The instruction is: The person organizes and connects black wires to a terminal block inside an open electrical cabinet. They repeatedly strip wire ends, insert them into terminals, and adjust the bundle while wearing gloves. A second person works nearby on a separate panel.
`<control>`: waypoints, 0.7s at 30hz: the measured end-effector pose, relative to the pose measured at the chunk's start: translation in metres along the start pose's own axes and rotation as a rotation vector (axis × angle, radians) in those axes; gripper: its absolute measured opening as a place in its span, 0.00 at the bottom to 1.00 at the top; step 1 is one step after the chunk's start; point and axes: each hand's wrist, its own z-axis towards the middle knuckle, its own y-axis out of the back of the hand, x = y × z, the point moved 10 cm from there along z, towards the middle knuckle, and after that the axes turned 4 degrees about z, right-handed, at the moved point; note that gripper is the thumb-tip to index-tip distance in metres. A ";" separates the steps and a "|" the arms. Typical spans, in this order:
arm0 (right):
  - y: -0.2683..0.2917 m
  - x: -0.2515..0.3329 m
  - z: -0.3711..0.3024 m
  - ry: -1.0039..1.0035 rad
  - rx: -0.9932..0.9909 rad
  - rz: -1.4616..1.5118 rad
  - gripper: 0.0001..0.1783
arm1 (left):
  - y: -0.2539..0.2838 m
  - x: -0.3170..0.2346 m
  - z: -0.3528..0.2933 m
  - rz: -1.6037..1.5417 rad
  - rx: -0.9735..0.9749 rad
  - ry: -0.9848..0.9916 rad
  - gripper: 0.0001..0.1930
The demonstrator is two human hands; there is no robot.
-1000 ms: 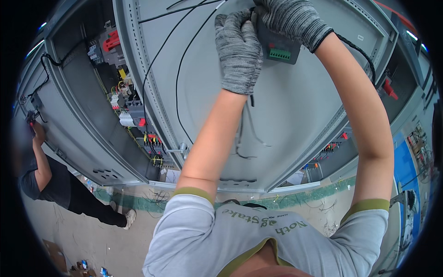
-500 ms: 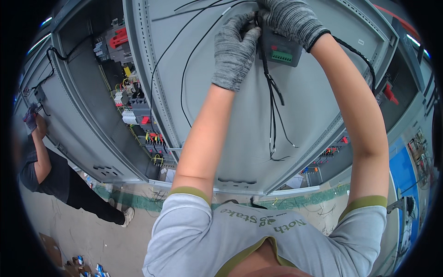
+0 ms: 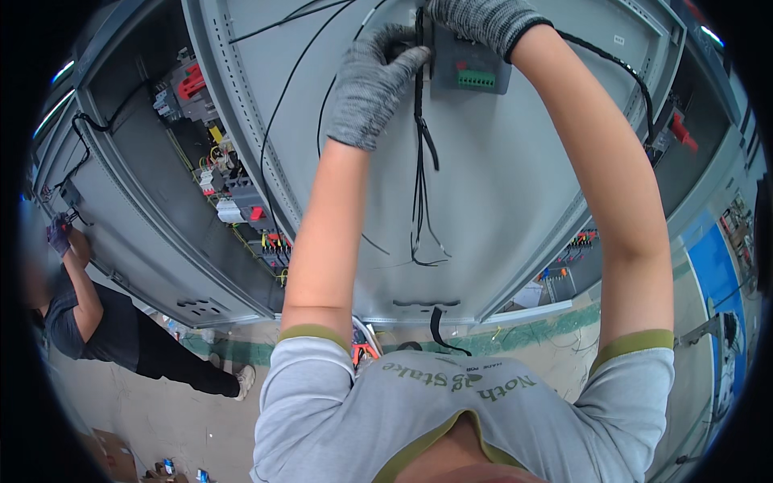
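A black wire bundle [image 3: 419,101] hangs down the grey cabinet panel [image 3: 499,177], its loose ends splaying out below. My left hand [image 3: 366,92], in a grey knitted glove, is closed at the bundle's upper part, with the thumb across the wires. On the other side, my gloved right hand [image 3: 487,22] has its fingers curled in by the top of the bundle. The picture's upper edge cuts off part of that hand, and what it pinches is hidden. Just below it, a dark grey box [image 3: 451,84] with a green terminal block [image 3: 476,78] is mounted on the panel.
Thin black cables [image 3: 282,101] trail across the panel's left side; a sleeved cable [image 3: 616,60] runs off right. Open cabinet bays with breakers [image 3: 233,193] flank the panel. Another person [image 3: 105,322] works at the far left. Cardboard [image 3: 117,455] lies on the floor.
The view has shifted, so the panel and box sit farther up and left. My left thumb has straightened across the bundle. Both hands remain at the bundle's top.
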 end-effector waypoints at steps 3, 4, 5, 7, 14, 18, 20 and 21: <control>0.003 0.000 -0.006 -0.050 0.006 0.003 0.11 | -0.001 0.002 0.002 -0.006 0.037 0.010 0.15; 0.001 0.000 -0.008 -0.049 0.001 -0.001 0.11 | -0.002 0.001 0.002 -0.046 0.046 0.028 0.15; 0.002 0.000 -0.009 -0.044 -0.026 0.020 0.11 | -0.004 0.005 0.003 -0.024 0.086 0.079 0.16; 0.001 -0.001 -0.013 -0.045 -0.021 0.021 0.11 | -0.003 0.004 0.002 0.012 0.086 0.017 0.15; 0.002 -0.005 -0.010 -0.079 -0.109 0.046 0.10 | -0.005 0.008 0.007 0.250 0.032 -0.016 0.15; 0.001 -0.005 -0.013 -0.055 -0.135 0.042 0.08 | -0.007 0.002 0.012 0.345 0.074 -0.017 0.16; 0.003 -0.008 -0.032 -0.065 -0.233 0.106 0.08 | -0.011 0.000 0.012 0.368 0.085 -0.016 0.15; 0.001 -0.008 -0.043 -0.064 -0.284 0.144 0.08 | -0.009 0.000 0.013 0.386 0.087 -0.012 0.15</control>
